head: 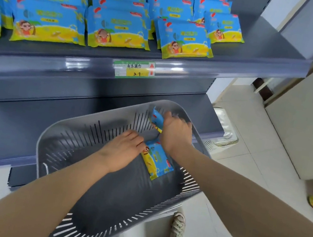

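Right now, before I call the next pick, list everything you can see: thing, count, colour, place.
shelf packs: many, exact count unclear, blue and yellow, stacked in rows on the upper shelf
held pack: one, blue and yellow, at the basket's far wall
lying pack: one, blue and yellow, flat on the basket floor
basket: one, grey, slotted walls, in front of the shelves
upper shelf: one, dark grey
price tag: one, green and yellow, on the upper shelf's front edge
lower shelf: one, dark grey, behind the basket
shoes: two, beige, on the pale tiled floor
left hand: fingers flat, at the lying pack's edge
right hand: grips the held pack
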{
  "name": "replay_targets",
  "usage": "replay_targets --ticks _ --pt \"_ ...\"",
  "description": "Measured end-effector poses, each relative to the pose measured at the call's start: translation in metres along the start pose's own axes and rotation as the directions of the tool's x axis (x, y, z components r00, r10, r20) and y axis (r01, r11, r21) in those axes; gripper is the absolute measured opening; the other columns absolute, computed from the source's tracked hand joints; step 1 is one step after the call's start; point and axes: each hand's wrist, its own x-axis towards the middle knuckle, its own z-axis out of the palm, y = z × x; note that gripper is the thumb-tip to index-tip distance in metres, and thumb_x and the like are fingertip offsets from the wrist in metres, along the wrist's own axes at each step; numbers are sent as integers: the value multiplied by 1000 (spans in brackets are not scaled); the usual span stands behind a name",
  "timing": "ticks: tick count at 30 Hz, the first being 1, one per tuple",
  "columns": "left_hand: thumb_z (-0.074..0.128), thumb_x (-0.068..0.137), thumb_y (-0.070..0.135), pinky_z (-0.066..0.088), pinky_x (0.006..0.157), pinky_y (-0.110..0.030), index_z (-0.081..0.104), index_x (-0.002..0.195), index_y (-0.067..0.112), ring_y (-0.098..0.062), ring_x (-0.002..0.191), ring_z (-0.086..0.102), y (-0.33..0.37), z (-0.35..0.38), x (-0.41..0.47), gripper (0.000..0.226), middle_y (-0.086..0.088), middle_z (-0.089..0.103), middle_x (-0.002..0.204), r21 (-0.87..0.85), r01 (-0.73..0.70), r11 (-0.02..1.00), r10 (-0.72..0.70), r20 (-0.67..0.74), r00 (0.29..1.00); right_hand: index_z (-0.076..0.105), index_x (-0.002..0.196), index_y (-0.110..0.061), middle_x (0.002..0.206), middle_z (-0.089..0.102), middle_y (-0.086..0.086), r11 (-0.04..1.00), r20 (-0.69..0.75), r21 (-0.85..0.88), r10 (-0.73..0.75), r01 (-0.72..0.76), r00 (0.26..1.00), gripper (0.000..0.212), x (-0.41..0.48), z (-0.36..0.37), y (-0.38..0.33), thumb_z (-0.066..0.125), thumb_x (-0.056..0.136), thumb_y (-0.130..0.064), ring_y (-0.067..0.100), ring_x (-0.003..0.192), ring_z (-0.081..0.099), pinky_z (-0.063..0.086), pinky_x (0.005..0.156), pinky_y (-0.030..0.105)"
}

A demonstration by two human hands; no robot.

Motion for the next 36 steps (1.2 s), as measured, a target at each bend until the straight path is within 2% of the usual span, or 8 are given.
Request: replay_targets --ticks 5,8,12,17,21,26,31,36 --pt "49 87 5 25 108 -33 46 128 11 -25 118 42 8 34 42 41 -6 50 122 -13 -50 999 52 205 977 48 115 -8 111 62 14 993 -137 101 -42 57 990 34 -8 -16 25 52 81 -6 36 100 57 40 81 36" --pt "46 91 8 19 110 -33 38 137 9 -27 126 36 8 59 65 47 -9 44 135 -34 -61 998 68 275 959 52 110 -4 100 63 16 981 -226 184 -20 63 974 29 -11 -17 37 51 81 -4 37 90 56 37 72 35" --pt "47 90 8 7 117 -35 20 148 12 -24 142 15 6 75 92 64 -8 19 155 -82 -71 994 100 439 893 55 109 -4 98 63 15 956 -257 282 0 75 966 25 -8 -12 48 53 84 -6 34 88 56 45 77 40" --pt "47 90 5 3 117 -35 8 150 18 -19 145 2 7 90 116 73 -1 5 158 -63 -128 990 140 605 784 55 117 -10 103 64 12 939 -260 329 -11 100 965 29 -2 -4 53 54 88 -15 33 91 58 47 78 41" --pt "58 84 9 18 113 -32 34 141 12 -26 136 26 3 88 122 62 -8 29 147 -77 -108 991 133 547 827 53 123 -18 106 64 8 926 -234 367 6 82 972 33 1 -6 56 53 91 -22 34 91 60 50 75 39" --pt "65 75 5 39 95 -34 57 111 1 -29 115 45 -3 56 104 37 -13 50 119 -117 -5 993 58 458 887 51 121 -20 100 63 8 925 -250 357 -44 134 967 30 3 -21 57 53 91 -24 35 86 59 46 70 36" --pt "60 84 17 34 74 -29 58 103 5 -20 103 46 -11 -25 78 23 -6 50 107 -107 50 993 -9 352 936 58 113 -17 87 64 6 928 -392 287 -111 236 913 28 3 -51 53 60 86 -20 34 77 61 39 71 35" --pt "53 90 30 33 91 -29 55 111 13 -18 111 44 -18 -112 61 28 -2 47 115 -51 29 998 -17 236 972 65 100 -15 71 67 6 947 -540 147 -167 287 825 32 8 -103 58 72 69 -14 33 64 64 45 67 37"
